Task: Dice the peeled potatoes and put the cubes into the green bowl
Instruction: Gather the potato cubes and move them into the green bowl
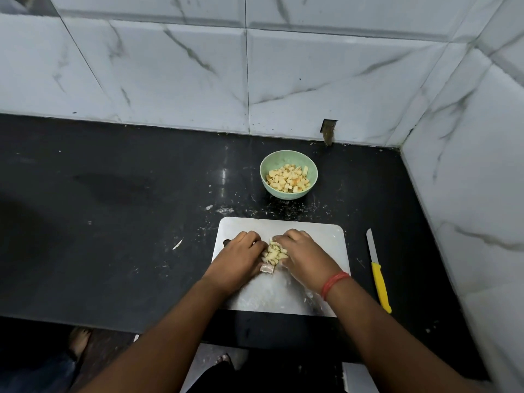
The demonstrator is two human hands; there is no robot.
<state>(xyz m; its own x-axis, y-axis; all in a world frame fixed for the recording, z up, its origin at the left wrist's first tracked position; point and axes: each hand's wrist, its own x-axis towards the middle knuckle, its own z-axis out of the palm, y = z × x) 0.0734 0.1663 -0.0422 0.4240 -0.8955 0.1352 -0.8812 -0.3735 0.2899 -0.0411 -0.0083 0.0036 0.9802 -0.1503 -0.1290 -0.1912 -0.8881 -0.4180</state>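
2 bare forearms without sleeves, a red thread band (334, 284) around the right wrist

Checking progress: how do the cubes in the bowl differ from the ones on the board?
The bowl cubes lie loose, untouched and yellower; the board cubes look paler, bunched between the left hand and right hand. The bowl pile is larger. Both are diced potato.

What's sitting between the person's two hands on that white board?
In the head view, a small heap of freshly cut potato cubes lies between the left hand and right hand, which cup it from both sides on the cutting board.
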